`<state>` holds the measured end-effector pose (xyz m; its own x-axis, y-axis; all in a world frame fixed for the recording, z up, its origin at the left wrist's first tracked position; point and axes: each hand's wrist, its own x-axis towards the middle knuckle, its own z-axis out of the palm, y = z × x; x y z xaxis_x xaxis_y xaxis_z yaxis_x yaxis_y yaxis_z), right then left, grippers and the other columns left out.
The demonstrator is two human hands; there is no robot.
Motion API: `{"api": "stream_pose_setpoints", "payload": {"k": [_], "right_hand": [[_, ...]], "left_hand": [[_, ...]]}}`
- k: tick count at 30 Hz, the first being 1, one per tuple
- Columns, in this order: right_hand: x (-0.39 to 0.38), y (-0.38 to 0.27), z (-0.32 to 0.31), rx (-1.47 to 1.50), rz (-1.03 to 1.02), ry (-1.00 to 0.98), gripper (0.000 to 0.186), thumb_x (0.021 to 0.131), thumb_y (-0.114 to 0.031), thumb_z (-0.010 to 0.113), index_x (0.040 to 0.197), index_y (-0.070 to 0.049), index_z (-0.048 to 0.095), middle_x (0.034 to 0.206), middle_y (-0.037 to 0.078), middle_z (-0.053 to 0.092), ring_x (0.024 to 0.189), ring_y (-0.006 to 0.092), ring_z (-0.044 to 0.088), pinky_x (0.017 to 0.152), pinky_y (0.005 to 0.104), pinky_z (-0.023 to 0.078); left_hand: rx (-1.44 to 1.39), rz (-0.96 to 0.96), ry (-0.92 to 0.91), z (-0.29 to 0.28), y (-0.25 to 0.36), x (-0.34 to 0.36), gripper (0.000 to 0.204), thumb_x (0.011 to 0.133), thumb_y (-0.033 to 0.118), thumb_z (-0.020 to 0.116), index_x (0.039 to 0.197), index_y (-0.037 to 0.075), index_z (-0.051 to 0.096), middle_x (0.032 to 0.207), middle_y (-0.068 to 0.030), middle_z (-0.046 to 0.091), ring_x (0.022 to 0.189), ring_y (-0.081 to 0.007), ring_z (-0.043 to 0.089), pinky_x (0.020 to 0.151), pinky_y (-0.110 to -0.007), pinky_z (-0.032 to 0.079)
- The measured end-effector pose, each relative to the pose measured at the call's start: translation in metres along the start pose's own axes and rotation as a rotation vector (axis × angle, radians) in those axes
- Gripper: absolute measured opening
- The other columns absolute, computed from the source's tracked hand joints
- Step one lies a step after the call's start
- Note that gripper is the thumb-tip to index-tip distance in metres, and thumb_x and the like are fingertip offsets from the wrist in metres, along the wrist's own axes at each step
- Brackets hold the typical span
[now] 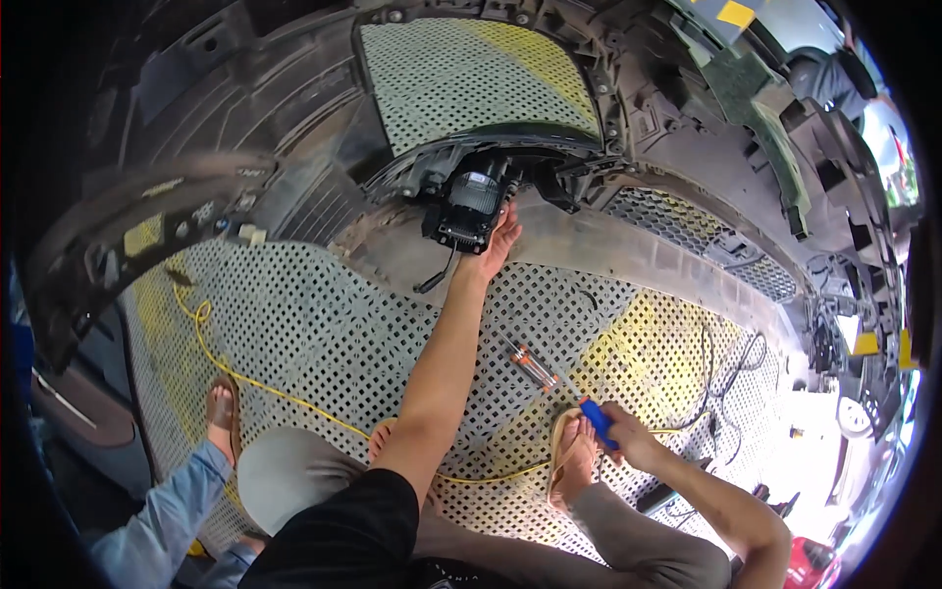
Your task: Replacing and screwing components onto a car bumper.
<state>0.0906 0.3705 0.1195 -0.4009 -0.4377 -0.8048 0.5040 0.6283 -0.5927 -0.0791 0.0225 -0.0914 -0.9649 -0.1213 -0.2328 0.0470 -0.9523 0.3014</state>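
Note:
A black fog lamp unit [474, 201] with a ribbed, rounded housing sits at the inner side of a large dark car bumper [324, 108]. My left hand [498, 239] is closed around the lamp's near right side, and part of the palm and fingers hides behind it. A short dark lead [432, 282] hangs below the lamp. Low on the right, my right hand [628, 437] grips a screwdriver [597, 420] by its blue handle, the shaft angled up and left. Just beyond its tip lie orange-and-clear screwdrivers [533, 367] on the perforated floor mat.
A yellow cable [294, 398] snakes across the perforated floor [285, 324] near my feet. Black cords [731, 368] coil at right. Another person's sandalled foot [224, 417] and blue trouser leg [167, 510] are close on my left. Bumper edges curve around ahead.

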Motion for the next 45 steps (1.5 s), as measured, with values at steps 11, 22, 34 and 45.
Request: {"api": "stream_pose_setpoints", "payload": {"k": [11, 22, 34, 45], "right_hand": [[0.124, -0.058, 0.123, 0.741, -0.392, 0.611, 0.02, 0.105, -0.023, 0.048, 0.094, -0.005, 0.05, 0.064, -0.001, 0.047, 0.05, 0.0067, 0.04, 0.044, 0.0229, 0.033], [0.146, -0.042, 0.186, 0.651, -0.464, 0.673, 0.022, 0.101, -0.019, 0.05, 0.085, -0.005, 0.046, 0.06, 0.0, 0.051, 0.052, 0.0066, 0.044, 0.047, 0.0261, 0.036], [0.162, -0.044, 0.186, 0.691, -0.446, 0.63, 0.023, 0.102, -0.021, 0.052, 0.086, -0.005, 0.047, 0.061, -0.001, 0.051, 0.052, 0.0063, 0.043, 0.047, 0.0251, 0.036], [0.167, -0.054, 0.183, 0.746, -0.417, 0.592, 0.023, 0.102, -0.02, 0.05, 0.085, -0.005, 0.047, 0.062, 0.0, 0.05, 0.05, 0.0064, 0.041, 0.046, 0.026, 0.034]], "left_hand": [[0.036, 0.163, -0.028, 0.013, -0.003, -0.008, 0.013, 0.092, 0.005, 0.072, 0.105, 0.003, 0.07, 0.113, -0.0109, 0.073, 0.106, -0.0206, 0.071, 0.097, -0.034, 0.06], [0.076, 0.087, -0.005, 0.011, 0.007, -0.008, 0.011, 0.092, 0.003, 0.071, 0.103, 0.003, 0.069, 0.116, -0.0134, 0.072, 0.106, -0.0219, 0.071, 0.099, -0.038, 0.059], [-0.019, 0.071, -0.062, -0.005, 0.007, 0.001, 0.018, 0.089, 0.003, 0.072, 0.106, -0.001, 0.068, 0.116, -0.0172, 0.071, 0.106, -0.0256, 0.072, 0.101, -0.041, 0.058], [-0.125, -0.033, -0.066, -0.008, 0.01, 0.002, 0.029, 0.089, 0.006, 0.071, 0.117, 0.001, 0.066, 0.119, -0.0189, 0.07, 0.095, -0.0222, 0.073, 0.07, -0.031, 0.063]]}}
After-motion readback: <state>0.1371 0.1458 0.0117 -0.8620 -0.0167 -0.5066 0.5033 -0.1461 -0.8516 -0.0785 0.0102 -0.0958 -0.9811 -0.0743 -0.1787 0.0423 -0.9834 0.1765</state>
